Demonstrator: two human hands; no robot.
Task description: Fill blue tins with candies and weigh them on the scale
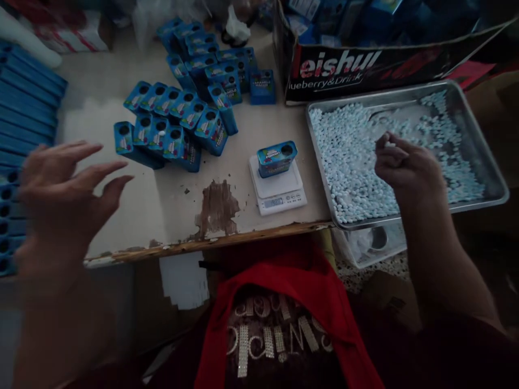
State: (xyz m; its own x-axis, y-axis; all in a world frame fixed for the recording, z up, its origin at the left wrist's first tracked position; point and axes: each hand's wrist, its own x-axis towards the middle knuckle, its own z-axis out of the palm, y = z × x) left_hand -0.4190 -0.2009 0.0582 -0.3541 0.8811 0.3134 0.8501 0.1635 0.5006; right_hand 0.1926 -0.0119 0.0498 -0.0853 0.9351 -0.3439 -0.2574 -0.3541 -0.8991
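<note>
My right hand (407,165) is closed in a pinch over the metal tray (492,175), with a bit of pale candy showing at its fingertips. Small light-blue candies (344,162) cover much of that tray, thickest at its left. On a white digital scale (284,189) stands one blue candy box (277,159), a round dark hole in its top; the display is lit but hard to read. My left hand (75,186) hangs open at the left, fingers apart and nothing in them, between stacked blue boxes (26,102) and a cluster of similar boxes (174,121).
Behind the tray stands a black printed carton (336,70) full of blue packages. A crumpled white tissue (237,27) lies at the back. The worn wooden table edge (243,237) runs in front of me, and a clear plastic bin (373,243) sits below the tray.
</note>
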